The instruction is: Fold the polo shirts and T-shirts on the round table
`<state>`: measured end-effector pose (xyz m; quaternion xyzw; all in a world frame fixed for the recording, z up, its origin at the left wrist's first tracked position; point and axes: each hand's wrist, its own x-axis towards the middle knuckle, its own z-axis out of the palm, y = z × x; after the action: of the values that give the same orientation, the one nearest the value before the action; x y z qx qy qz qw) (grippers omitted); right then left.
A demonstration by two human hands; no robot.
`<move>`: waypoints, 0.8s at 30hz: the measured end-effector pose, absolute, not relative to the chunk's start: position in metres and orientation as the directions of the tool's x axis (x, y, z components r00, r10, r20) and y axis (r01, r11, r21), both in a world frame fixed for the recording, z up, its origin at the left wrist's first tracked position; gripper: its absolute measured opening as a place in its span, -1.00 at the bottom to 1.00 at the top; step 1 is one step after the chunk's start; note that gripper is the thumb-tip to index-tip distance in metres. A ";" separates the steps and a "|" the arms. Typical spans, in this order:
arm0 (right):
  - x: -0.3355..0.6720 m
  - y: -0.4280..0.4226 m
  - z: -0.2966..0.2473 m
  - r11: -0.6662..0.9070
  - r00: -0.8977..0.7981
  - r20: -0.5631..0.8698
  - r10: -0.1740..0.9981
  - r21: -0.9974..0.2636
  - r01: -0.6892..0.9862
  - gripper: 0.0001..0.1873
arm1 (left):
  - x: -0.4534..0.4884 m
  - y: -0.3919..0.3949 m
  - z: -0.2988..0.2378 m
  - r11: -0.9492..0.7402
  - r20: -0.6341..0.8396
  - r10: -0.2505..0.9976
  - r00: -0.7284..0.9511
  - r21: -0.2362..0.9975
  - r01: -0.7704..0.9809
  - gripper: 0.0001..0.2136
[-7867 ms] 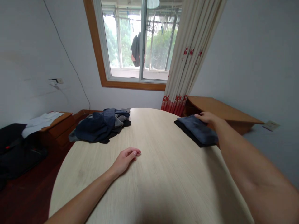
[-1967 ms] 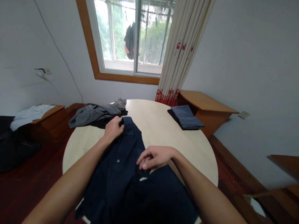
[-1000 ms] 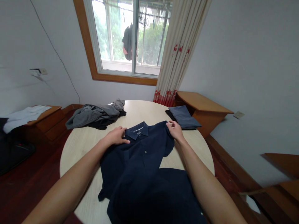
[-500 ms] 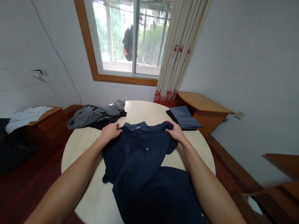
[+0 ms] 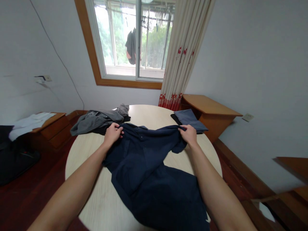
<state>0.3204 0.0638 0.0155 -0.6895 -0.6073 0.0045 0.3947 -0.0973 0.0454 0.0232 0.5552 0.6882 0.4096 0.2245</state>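
Note:
A dark navy polo shirt (image 5: 154, 144) with a collar and front buttons stretches between my two hands. My left hand (image 5: 113, 135) is closed on the shoulder at the left of the collar. At the other shoulder, my right hand (image 5: 189, 134) pinches the cloth near the short sleeve. The collar is partly folded out of sight between them. The shirt's lower part lies rumpled toward me over dark cloth with a small white mark (image 5: 208, 220) at its lower right corner; I cannot tell whether that is a separate garment.
The round pale table (image 5: 96, 199) carries a heap of grey and black clothes (image 5: 101, 120) at the back left. Folded grey-blue and black clothes (image 5: 190, 118) lie at the back right, near a wooden desk (image 5: 209, 104). A curtain (image 5: 183, 54) hangs beside the window.
My right hand has moved right and my left hand slightly left, pulling the shirt's shoulders wider. The collar has tipped back, and the lower cloth has shifted and spread.

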 end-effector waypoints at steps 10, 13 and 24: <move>0.322 0.063 0.021 0.077 0.306 0.445 0.842 -0.659 0.749 -0.66 | -0.096 0.051 0.021 0.030 -0.015 0.954 -0.299 0.999 0.045 -0.83; 0.323 0.066 0.017 0.128 0.333 0.445 0.831 -0.736 0.665 -0.69 | -0.097 0.047 0.026 0.052 -0.065 0.957 -0.283 0.997 -0.054 -0.88; 0.309 0.071 0.020 0.263 0.550 0.035 0.835 -0.902 -0.342 -0.88 | -0.093 0.048 0.024 -0.388 0.407 0.796 -0.448 0.911 0.139 -0.88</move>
<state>0.3089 0.0712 0.0203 -0.4626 -0.2661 0.3930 0.7488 -0.0927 0.0478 0.0244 0.4680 0.4992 0.6892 0.2384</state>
